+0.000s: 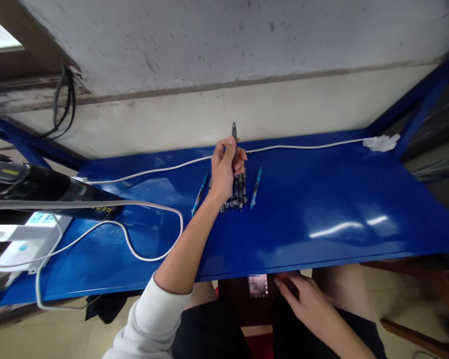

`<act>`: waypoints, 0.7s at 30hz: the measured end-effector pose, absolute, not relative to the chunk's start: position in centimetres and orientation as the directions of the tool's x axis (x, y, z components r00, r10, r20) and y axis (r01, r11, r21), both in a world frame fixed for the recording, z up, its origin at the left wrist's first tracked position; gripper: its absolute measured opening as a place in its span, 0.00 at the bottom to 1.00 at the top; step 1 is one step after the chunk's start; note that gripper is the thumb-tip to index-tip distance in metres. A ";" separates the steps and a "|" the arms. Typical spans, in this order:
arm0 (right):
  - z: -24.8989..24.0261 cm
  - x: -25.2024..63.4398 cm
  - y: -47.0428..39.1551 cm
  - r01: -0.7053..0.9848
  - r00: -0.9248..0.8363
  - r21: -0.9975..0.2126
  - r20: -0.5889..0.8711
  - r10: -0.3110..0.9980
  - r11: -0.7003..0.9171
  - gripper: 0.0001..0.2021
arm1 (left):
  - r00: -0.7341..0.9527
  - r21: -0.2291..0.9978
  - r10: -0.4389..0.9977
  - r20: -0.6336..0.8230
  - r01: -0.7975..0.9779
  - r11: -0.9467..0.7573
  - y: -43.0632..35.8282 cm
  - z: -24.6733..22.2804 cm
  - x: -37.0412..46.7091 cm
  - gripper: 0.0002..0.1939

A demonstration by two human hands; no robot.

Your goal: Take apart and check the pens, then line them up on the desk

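Observation:
My left hand [226, 164] is raised above the blue table, its fingers closed around a dark grey pen [234, 130] whose tip end points up and away. Below that hand lies a row of several black pens [240, 192], partly hidden by my wrist. A blue pen [199, 195] rests on the left of the row, and another blue pen [256, 188] on the right. Under the table's front edge, my right hand [307, 299] is near my lap with thumb and fingers apart. Its fingertips are close to a small lit pink picture [258, 285], partly blurred.
On the left stand a black cylindrical object [71, 192] and a white power strip [26, 249]. A white cable [153, 204] loops over the blue table [322, 199]. Another runs along the back to a crumpled white wad [381, 143]. The wall rises behind.

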State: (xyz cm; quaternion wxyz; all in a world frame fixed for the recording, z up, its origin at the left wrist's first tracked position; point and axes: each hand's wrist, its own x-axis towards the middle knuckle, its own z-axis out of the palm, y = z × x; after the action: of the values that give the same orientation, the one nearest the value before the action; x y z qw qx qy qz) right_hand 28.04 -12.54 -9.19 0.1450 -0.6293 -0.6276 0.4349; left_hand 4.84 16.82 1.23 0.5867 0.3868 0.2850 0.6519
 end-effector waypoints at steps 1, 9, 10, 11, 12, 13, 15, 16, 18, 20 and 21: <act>-6.6 28.1 -12.1 0.656 -0.220 -0.735 -0.401 0.889 -0.170 0.17 | -0.012 0.817 0.982 0.189 -0.552 -0.164 16.8 1.1 4.8 0.22; 4.5 27.4 -1.2 0.386 -0.329 -0.920 -0.066 0.942 0.070 0.18 | 0.005 0.813 0.990 0.141 -0.572 -0.113 17.0 1.0 5.0 0.26; 4.4 26.7 1.2 0.368 -0.304 -0.921 0.007 0.953 0.124 0.17 | 0.000 0.807 0.990 0.138 -0.580 -0.112 17.0 1.0 5.0 0.26; 4.0 25.8 3.7 0.353 -0.281 -0.920 0.071 0.957 0.172 0.16 | -0.008 0.800 0.990 0.138 -0.589 -0.116 17.0 1.0 5.1 0.25; 3.5 24.8 6.1 0.343 -0.286 -0.913 0.124 0.950 0.222 0.15 | -0.023 0.791 0.990 0.142 -0.598 -0.128 17.0 1.0 5.0 0.24; 2.9 23.8 8.5 0.342 -0.288 -0.895 0.189 0.939 0.285 0.15 | -0.042 0.783 0.988 0.149 -0.605 -0.144 17.0 1.0 5.0 0.23; 1.8 21.6 12.5 0.353 -0.314 -0.846 0.294 0.903 0.399 0.16 | -0.083 0.775 0.982 0.167 -0.605 -0.183 17.1 1.0 4.8 0.22; 1.3 20.7 14.2 0.339 -0.343 -0.824 0.340 0.875 0.453 0.17 | -0.098 0.775 0.980 0.173 -0.600 -0.197 17.1 1.0 4.7 0.22; 0.4 19.1 16.4 0.282 -0.356 -0.809 0.411 0.839 0.516 0.19 | -0.123 0.778 0.976 0.178 -0.590 -0.216 17.2 1.1 4.4 0.22; -0.4 18.2 17.4 0.214 -0.318 -0.823 0.451 0.834 0.526 0.21 | -0.143 0.769 0.974 0.178 -0.597 -0.228 17.4 1.2 4.2 0.21; -0.8 18.0 17.5 0.179 -0.305 -0.834 0.457 0.835 0.522 0.22 | -0.149 0.764 0.973 0.178 -0.603 -0.232 17.5 1.1 4.2 0.20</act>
State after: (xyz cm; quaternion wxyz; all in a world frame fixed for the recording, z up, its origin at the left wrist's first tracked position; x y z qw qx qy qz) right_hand 18.04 17.51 -0.77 0.4763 -0.3472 -0.7308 0.3444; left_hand 4.18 17.49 1.14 0.5566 0.3401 0.2720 0.7075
